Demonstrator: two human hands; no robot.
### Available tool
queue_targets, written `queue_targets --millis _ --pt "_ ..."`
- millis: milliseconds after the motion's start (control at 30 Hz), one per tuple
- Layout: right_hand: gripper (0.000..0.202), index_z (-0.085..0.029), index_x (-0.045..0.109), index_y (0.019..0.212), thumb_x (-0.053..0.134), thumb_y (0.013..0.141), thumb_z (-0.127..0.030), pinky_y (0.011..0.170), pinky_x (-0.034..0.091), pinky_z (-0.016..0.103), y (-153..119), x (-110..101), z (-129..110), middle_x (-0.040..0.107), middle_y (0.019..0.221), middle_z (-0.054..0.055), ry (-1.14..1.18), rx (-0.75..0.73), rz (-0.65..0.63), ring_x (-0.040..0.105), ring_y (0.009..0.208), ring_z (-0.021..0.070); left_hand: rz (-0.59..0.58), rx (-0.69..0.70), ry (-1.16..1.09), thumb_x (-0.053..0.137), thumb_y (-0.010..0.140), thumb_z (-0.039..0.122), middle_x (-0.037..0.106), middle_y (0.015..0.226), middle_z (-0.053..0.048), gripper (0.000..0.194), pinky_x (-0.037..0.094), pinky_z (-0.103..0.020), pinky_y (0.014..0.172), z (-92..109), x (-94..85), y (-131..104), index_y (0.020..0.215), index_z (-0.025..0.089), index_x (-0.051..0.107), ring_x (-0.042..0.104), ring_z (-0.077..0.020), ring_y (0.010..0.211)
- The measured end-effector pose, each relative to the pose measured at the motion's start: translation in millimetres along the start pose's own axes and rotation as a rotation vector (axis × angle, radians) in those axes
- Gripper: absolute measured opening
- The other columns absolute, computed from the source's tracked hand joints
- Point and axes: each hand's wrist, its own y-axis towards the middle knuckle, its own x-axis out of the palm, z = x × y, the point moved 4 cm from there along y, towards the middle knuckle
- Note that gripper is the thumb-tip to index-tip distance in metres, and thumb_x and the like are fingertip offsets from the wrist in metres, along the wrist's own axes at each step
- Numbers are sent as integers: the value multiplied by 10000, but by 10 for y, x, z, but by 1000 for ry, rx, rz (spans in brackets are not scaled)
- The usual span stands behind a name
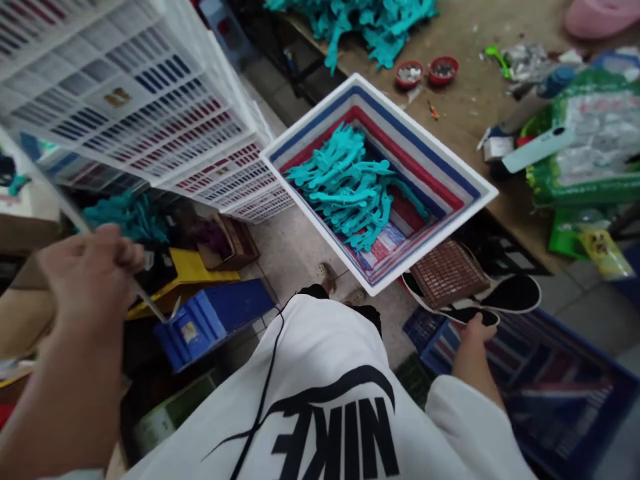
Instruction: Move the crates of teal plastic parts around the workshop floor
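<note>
My left hand (95, 273), at the left, is closed around a thin grey rod (63, 200). The rod slants down to the right, its lower end by the corner of a blue plastic bin (215, 327). To the right, my right hand (477, 331) is at the black, white-edged arm of a chair (443, 272) with a brown woven seat mat; its fingers appear curled over the edge. Ahead of me stands a white basket (356, 80) with a striped red, white and blue lining. Turquoise plastic pieces (350, 187) lie heaped in its left part.
Stacked white crates (125, 100) rise at the left. A worktable (470, 93) at the right carries more turquoise pieces (370, 23), two small red bowls (443, 70) and a green-edged bag (595, 133). A large blue crate (565, 400) sits at the lower right.
</note>
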Motion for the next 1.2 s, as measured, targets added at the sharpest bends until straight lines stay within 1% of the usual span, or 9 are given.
queue_targets --millis 100,200,333,433,533,733,933,1067,1200 --pt "840 -82 399 1753 592 1008 -419 1254 458 828 -476 -103 54 465 1629 458 -203 -211 268 518 1583 594 39 -45 65 817 835 182 363 440 48 520 217 -227 383 -284 -128 1 501 180 419 314 -61 377" --pt "811 -77 390 1748 530 1008 -378 1296 436 797 -1032 -68 -92 438 1595 462 -266 -527 287 476 1599 576 119 -114 87 737 927 85 396 437 42 500 216 -222 387 -499 -153 -9 530 167 444 330 -54 375" --pt "657 -66 546 1603 453 1088 -463 1392 385 612 -1759 206 -637 521 1542 397 -283 -934 43 477 1603 469 192 -126 -104 784 1003 182 315 455 86 617 187 -223 400 -649 -281 25 560 201 356 300 -22 379" --pt "602 -97 675 1428 434 1104 -544 1381 375 587 -2260 558 -1043 580 1522 335 -359 -1243 -252 520 1542 434 269 -105 -246 828 1005 319 286 485 103 643 151 -241 417 -738 -518 53 605 217 336 275 -8 390" --pt "631 -89 683 1428 523 1070 -584 1350 398 586 -2660 910 -1229 602 1546 307 -481 -1438 -476 538 1505 427 341 -98 -325 860 945 428 246 480 105 673 112 -262 417 -902 -802 62 619 237 303 243 -19 388" --pt "644 -97 577 1604 610 1070 -457 1236 508 476 -3172 1420 -1141 690 1484 265 -929 -1368 -616 650 1439 403 578 -138 -351 828 923 432 302 490 106 604 126 -275 413 -1557 -1339 320 726 261 284 264 -59 411" --pt "609 -139 607 1585 506 1079 -463 1145 577 539 -3392 1509 -1143 720 1422 283 -1054 -1202 -405 722 1366 465 730 -138 -367 629 1085 212 288 500 100 506 140 -281 436 -2179 -2013 1061 722 253 278 243 -60 418" --pt "740 -74 619 1548 456 1027 -574 1202 520 678 -3762 1742 -1703 630 1489 372 -768 -1328 -250 624 1449 549 803 -99 -318 598 1124 207 283 477 92 567 182 -258 443 -2450 -2498 1315 663 240 270 255 -67 422" --pt "800 -40 677 1422 443 984 -668 1240 469 708 -4591 2292 -2563 609 1443 374 -458 -1491 -258 572 1446 537 805 -97 -281 676 1107 334 262 454 86 665 204 -249 432 -2574 -2760 1361 598 229 261 275 -76 406"
